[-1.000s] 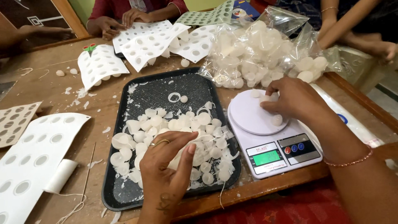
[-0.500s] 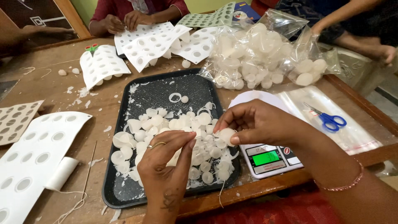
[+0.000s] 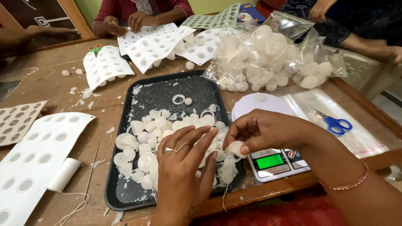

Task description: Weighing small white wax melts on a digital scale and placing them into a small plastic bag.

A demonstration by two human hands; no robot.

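Now your right hand (image 3: 268, 132) pinches a white disc (image 3: 235, 147) at frame centre, while your left hand (image 3: 182, 167) lies fingers spread on the discs in the black tray (image 3: 165, 94).

White discs (image 3: 159, 129) heap on a black speckled tray (image 3: 163, 94). At three o'clock of it, a white scale (image 3: 268, 138) shows a green display; blue-handled scissors (image 3: 333, 121) lie beyond. White sheets (image 3: 39, 155) with round holes lie at nine o'clock on the brown counter (image 3: 63, 90).

The left hand (image 3: 181, 173) hides white discs (image 3: 144, 134) near the black tray's (image 3: 165, 90) front edge; the kitchen scale's (image 3: 272, 161) display digits are unreadable.
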